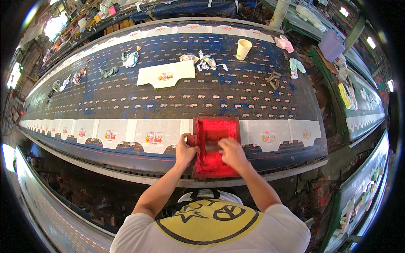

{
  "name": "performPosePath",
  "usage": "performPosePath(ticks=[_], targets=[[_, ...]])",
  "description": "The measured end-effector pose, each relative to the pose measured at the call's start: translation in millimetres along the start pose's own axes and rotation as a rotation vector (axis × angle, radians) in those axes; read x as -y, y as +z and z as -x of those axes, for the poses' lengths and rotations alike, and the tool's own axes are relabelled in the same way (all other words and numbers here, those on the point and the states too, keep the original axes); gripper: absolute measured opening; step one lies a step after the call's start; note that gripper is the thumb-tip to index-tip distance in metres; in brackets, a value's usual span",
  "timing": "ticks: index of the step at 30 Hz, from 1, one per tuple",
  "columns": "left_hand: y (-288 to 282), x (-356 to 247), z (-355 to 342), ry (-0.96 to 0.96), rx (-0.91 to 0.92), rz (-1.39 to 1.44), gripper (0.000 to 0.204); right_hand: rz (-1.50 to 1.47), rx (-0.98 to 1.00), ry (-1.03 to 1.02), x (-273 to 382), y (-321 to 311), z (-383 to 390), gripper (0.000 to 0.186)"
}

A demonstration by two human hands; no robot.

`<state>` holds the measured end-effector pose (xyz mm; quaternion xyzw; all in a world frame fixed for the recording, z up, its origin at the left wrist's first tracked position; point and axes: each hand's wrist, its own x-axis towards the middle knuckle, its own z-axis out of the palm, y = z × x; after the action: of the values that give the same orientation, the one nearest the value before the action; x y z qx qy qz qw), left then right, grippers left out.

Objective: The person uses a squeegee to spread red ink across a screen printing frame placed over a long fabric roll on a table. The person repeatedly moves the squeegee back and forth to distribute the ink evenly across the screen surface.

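A red-stained screen printing frame lies on the near edge of the long dark table, over a row of white cut fabric pieces with small pink and red cartoon prints. My left hand grips the left side of the frame. Inside the frame, my right hand is closed on a squeegee, which is partly hidden by the fingers and red ink. A pale yellow printed piece lies behind the frame, farther up the table.
Farther back on the table are a cream cup, crumpled rags and small metal pieces. A purple jerrycan stands on a side table at the right. More long tables run along both sides.
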<state>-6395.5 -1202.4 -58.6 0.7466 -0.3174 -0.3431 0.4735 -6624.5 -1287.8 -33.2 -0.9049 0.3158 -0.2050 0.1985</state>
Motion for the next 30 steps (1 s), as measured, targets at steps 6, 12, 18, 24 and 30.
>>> performPosePath(ticks=[6,12,18,24,30], targets=[[1.9,-2.0,-1.3,-0.094,0.067,0.201,0.083,-0.101,0.024,-0.044,17.4,-20.6,37.6,0.034],[53.8,-62.8,25.7,-0.048,0.093,0.350,0.089,-0.090,-0.001,-0.024,-21.0,-77.4,51.6,0.035],[183.9,-75.1,43.5,-0.064,0.106,0.386,0.085,-0.028,0.008,0.021,-111.0,-142.0,105.3,0.034],[265.5,-88.9,63.3,-0.108,0.105,0.257,0.085,-0.029,0.053,0.078,-178.9,-173.5,147.7,0.034],[279.9,-81.5,64.3,-0.124,0.074,0.291,0.086,-0.089,0.024,0.026,-193.1,-176.1,158.2,0.033]])
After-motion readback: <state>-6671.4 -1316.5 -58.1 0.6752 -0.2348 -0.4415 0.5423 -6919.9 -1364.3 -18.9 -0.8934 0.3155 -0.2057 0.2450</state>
